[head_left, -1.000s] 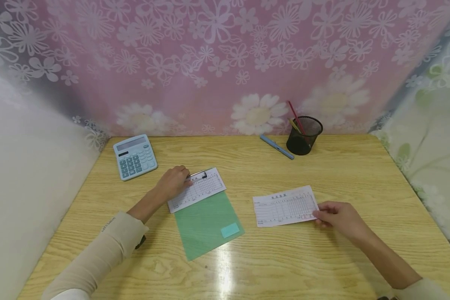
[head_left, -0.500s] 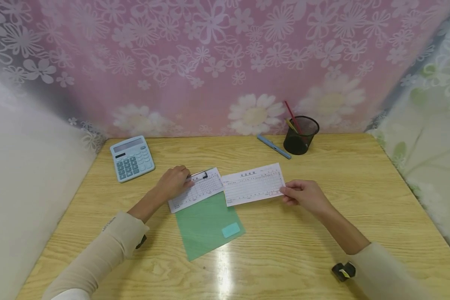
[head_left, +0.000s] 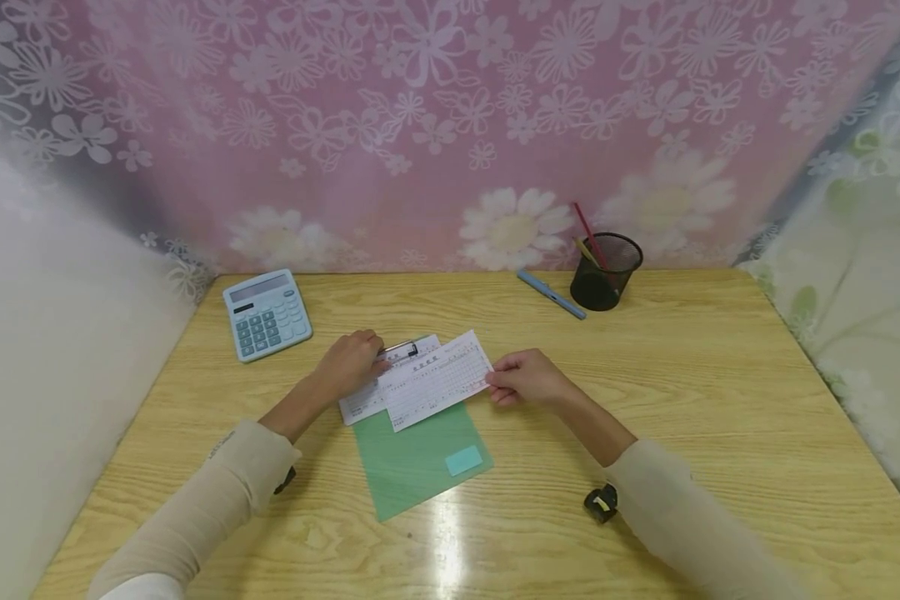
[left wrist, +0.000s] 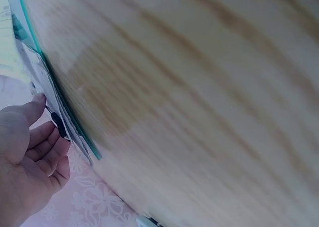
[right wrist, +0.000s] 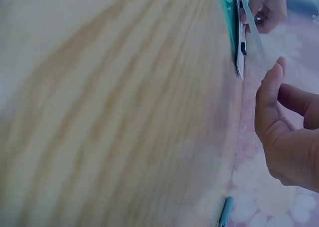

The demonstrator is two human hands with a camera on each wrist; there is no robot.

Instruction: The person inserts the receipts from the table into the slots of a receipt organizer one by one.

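A translucent green clipboard (head_left: 405,479) with a pale blue sticker lies tilted on the table, a white printed form (head_left: 360,407) at its top under the metal clip (head_left: 400,351). My left hand (head_left: 348,365) holds that clip; in the left wrist view the thumb and fingers lie on either side of its black end (left wrist: 59,124). My right hand (head_left: 528,379) pinches the right edge of a second printed form (head_left: 438,385), which overlaps the first one and part of the clipboard. In the right wrist view this second form (right wrist: 255,35) is edge-on, above the board.
A light blue calculator (head_left: 266,315) sits at the back left. Toward the back right are a blue pen (head_left: 551,293) and a black mesh pen cup (head_left: 607,275) with a red stick and something yellow in it. A flowered pink cloth (head_left: 420,150) hangs behind the table.
My right hand has carried the second form leftward, from beside the clipboard to over the first form. The left hand stays at the clip.
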